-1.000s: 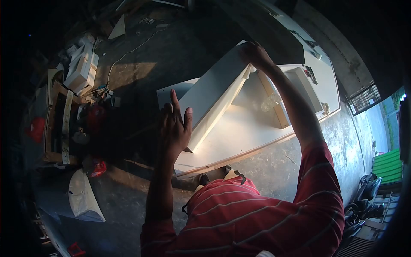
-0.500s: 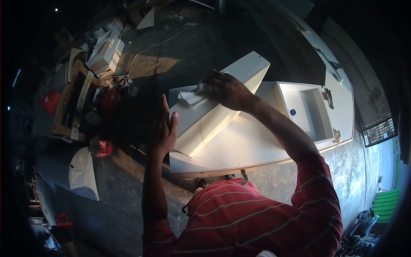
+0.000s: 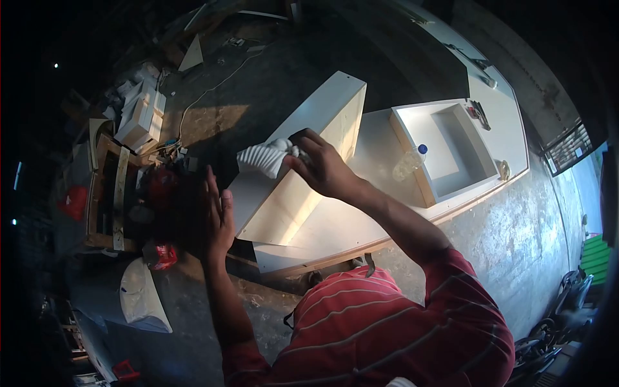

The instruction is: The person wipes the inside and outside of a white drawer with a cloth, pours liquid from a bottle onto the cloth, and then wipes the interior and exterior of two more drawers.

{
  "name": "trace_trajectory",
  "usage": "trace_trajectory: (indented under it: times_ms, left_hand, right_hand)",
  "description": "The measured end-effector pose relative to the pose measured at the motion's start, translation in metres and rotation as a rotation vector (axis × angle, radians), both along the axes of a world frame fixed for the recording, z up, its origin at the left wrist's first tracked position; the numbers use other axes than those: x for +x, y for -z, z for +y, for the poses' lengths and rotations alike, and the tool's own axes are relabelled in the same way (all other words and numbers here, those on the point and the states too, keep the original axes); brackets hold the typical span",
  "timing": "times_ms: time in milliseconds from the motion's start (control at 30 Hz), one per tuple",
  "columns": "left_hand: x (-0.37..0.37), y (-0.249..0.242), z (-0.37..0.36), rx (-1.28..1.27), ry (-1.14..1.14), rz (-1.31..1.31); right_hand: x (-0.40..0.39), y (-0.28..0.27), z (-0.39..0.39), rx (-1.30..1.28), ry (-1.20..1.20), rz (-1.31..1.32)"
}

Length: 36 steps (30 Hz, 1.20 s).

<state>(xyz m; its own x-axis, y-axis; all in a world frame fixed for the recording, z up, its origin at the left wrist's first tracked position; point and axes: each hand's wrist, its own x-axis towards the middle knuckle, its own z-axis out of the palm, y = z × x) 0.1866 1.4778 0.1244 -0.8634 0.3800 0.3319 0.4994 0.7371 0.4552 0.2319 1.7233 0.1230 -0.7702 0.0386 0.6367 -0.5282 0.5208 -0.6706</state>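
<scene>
My right hand (image 3: 325, 169) grips a white ribbed cloth (image 3: 261, 159), its fingers pinched round the bunched end. The cloth lies over the upper face of a long white box-shaped wooden piece (image 3: 319, 106) with pale bare-wood sides. That piece rests at a slant on a white tabletop (image 3: 335, 222), its near end by my left hand. Held upright beside that end, my left hand (image 3: 219, 226) is open, fingers stretched and thumb apart, with nothing in it.
An open white drawer-like box (image 3: 412, 155) sits on the tabletop at right. Against it leans a clear bottle (image 3: 407, 165) with a blue cap. Tools (image 3: 478, 115) lie behind. A wooden frame (image 3: 116, 200) and white boxes (image 3: 140, 116) stand at left.
The view has shifted, so the box piece appears further left. My right hand has drawn nearer with the cloth, which shows more fully. The bottle, earlier mostly behind my forearm, is visible.
</scene>
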Motion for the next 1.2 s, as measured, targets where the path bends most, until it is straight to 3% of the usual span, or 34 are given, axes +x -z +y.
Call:
trace_trajectory:
  times_ms: [33,100,133,233,300,367,433,500,533,567,633,700,767,833,900,967,1033,1100,1133,1200]
  left_hand:
    - [0.004,-0.004,0.003,-0.001,0.016,0.0]
    - [0.02,-0.023,0.009,0.081,-0.032,0.405]
    - [0.035,-0.03,0.021,0.231,0.031,0.506]
    - [0.073,-0.017,0.068,0.298,0.439,0.42]
    - [0.084,0.007,0.112,0.232,0.582,0.244]
    - [0.09,0.049,0.155,0.603,0.558,0.045]
    - [0.082,0.069,0.181,0.751,0.468,-0.261]
    - [0.087,0.064,0.198,0.957,0.393,-0.565]
    - [0.084,0.062,0.202,0.847,0.315,-0.687]
    - [0.08,0.075,0.211,0.892,0.386,-0.399]
    - [0.073,0.1,0.212,0.846,0.337,-0.522]
    - [0.072,0.101,0.211,1.01,0.44,-0.652]
    - [0.076,0.103,0.202,1.018,0.38,-0.716]
    - [0.075,0.111,0.202,0.995,0.383,-0.757]
    - [0.081,0.105,0.216,1.131,0.375,-0.921]
    - [0.085,0.106,0.222,0.928,0.366,-0.964]
    - [0.106,0.098,0.235,1.119,0.288,-1.123]
    - [0.095,0.073,0.229,1.328,0.509,-1.409]
    - [0.088,0.051,0.226,1.259,0.76,-1.375]
    - [0.093,0.026,0.215,1.124,0.701,-1.006]
  right_hand:
    - [0.007,0.001,0.008,-0.05,0.106,0.019]
    - [0.035,-0.005,0.017,-0.537,0.012,-0.299]
    - [0.047,-0.005,0.019,-0.589,0.018,-0.312]
    - [0.081,0.004,0.014,-0.767,-0.074,-0.41]
    - [0.097,0.018,0.004,-0.918,-0.138,-0.441]
    - [0.112,0.016,-0.002,-1.275,-0.25,-0.598]
    - [0.108,0.032,0.021,-1.174,-0.452,-0.439]
    - [0.111,0.048,0.053,-0.858,-0.358,-0.526]
    - [0.114,0.054,0.062,-0.748,-0.155,-0.467]
    - [0.118,0.058,0.084,-0.633,-0.073,-0.41]
    - [0.124,0.082,0.13,-0.427,0.361,-0.308]
    - [0.134,0.119,0.178,-0.522,0.655,-0.288]
    - [0.146,0.143,0.205,-0.604,0.84,-0.3]
    - [0.15,0.145,0.199,-0.674,0.793,-0.171]
    - [0.144,0.132,0.165,-0.493,0.505,-0.081]
    - [0.132,0.082,0.117,-0.248,0.253,0.043]
    - [0.111,0.064,0.091,0.036,0.252,0.024]
    - [0.075,0.077,0.095,-0.147,0.269,0.244]
    - [0.064,0.069,0.102,-0.181,0.258,0.236]
    - [0.025,0.071,0.12,-0.453,0.307,0.228]
